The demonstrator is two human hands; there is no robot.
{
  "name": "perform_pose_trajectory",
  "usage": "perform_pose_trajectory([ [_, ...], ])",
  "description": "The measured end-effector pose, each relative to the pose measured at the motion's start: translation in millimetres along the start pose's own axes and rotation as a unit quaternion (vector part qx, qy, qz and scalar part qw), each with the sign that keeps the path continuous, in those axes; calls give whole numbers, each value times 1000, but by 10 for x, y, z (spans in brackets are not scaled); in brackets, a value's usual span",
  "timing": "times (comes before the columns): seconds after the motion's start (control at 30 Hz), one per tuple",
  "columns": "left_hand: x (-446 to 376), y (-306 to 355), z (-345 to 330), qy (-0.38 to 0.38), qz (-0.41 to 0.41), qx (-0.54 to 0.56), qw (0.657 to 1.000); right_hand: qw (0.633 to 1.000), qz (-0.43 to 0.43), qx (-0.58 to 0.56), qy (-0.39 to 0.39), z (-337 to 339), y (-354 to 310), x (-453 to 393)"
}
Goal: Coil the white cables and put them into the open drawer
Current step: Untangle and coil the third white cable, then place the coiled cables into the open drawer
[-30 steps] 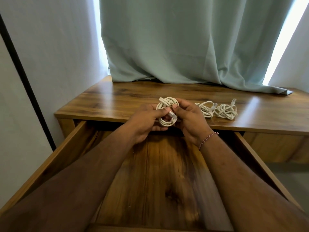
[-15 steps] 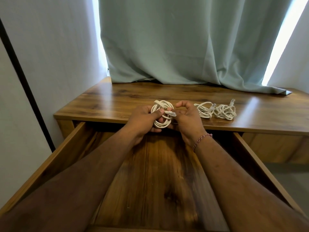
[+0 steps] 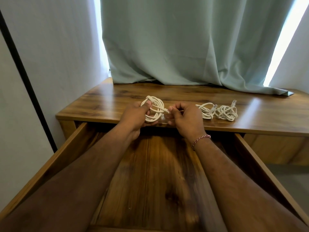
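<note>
My left hand (image 3: pixel 136 115) grips a white coiled cable (image 3: pixel 154 108) just above the desk's front edge, thumb through the loops. My right hand (image 3: pixel 184 116) pinches the cable's free end with its clear plug, pulled out to the right of the coil. Two more white cable bundles lie on the desk top to the right: one (image 3: pixel 206 111) close to my right hand, another (image 3: pixel 227 113) beside it. The open wooden drawer (image 3: pixel 150 173) extends below my forearms, with nothing visible inside it.
The wooden desk top (image 3: pixel 117 97) runs to a pale green curtain (image 3: pixel 184 47) whose hem rests on its back edge. A white wall with a black vertical strip (image 3: pixel 25 72) stands at left. The drawer's side walls (image 3: pixel 260 161) flank my arms.
My hands have moved apart: the right hand has drawn the cable's plug end out to the right, away from the coil, while the left hand keeps hold of the coil.
</note>
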State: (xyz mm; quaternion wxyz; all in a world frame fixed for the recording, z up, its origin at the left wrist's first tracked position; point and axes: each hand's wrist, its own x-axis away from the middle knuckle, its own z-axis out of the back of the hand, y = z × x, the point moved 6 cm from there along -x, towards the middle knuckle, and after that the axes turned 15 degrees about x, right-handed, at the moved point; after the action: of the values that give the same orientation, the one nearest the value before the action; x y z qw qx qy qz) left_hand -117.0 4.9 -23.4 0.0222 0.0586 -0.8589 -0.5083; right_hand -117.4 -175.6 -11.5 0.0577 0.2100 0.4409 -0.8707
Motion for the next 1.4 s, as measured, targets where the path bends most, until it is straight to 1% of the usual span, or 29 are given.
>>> perform_pose_trajectory([
  [0.13, -25, 47, 52, -8, -30, -16, 999, 991, -42, -102, -80, -60, 3, 54],
  [0.2, -9, 7, 65, -24, 4, -13, 1000, 978, -67, -163, -110, -98, 22, 107],
  [0.27, 16, -44, 68, -33, 38, -8, 999, 967, -97, -203, -118, -136, 46, 136],
  [0.37, 27, -70, 7, -47, 43, -16, 998, 958, -102, -233, -132, -196, -3, 139],
  [0.43, 45, -67, -20, -37, 38, -45, 998, 958, -101, -229, -136, -221, -30, 151],
  [0.53, 43, -53, 32, 8, 8, -169, 986, 963, -111, -209, -128, -246, -11, 167],
  [0.6, 17, -57, 71, 15, -16, -202, 979, 966, -126, -195, -118, -249, 21, 162],
  [0.67, -7, -62, 83, 7, -26, -191, 981, 966, -135, -192, -108, -240, 58, 151],
  [0.77, -40, -38, 62, -20, -50, -203, 978, 972, -112, -182, -94, -204, 62, 139],
  [0.83, -61, -16, 36, -43, -69, -240, 967, 980, -96, -154, -85, -183, 56, 137],
  [0.9, -69, 64, 26, -70, -70, -293, 951, 983, -97, -130, -87, -186, 31, 129],
  [1.0, -115, 264, 64, -112, -42, -360, 925, 977, -106, -154, -99, -198, -47, 114],
  [1.07, -119, 426, 144, -125, -3, -357, 926, 973, -103, -169, -115, -220, -154, 118],
  [1.13, -32, 579, 269, -130, 32, -344, 929, 975, -95, -147, -141, -292, -282, 151],
  [1.23, 151, 748, 539, -131, 58, -372, 917, 973, -70, -106, -191, -459, -456, 233],
  [1.3, 275, 753, 839, -128, 104, -376, 912, 968, -47, -73, -234, -642, -545, 351],
  [1.4, 395, 608, 1224, -127, 176, -404, 889, 958, -13, 2, -286, -916, -554, 530],
])
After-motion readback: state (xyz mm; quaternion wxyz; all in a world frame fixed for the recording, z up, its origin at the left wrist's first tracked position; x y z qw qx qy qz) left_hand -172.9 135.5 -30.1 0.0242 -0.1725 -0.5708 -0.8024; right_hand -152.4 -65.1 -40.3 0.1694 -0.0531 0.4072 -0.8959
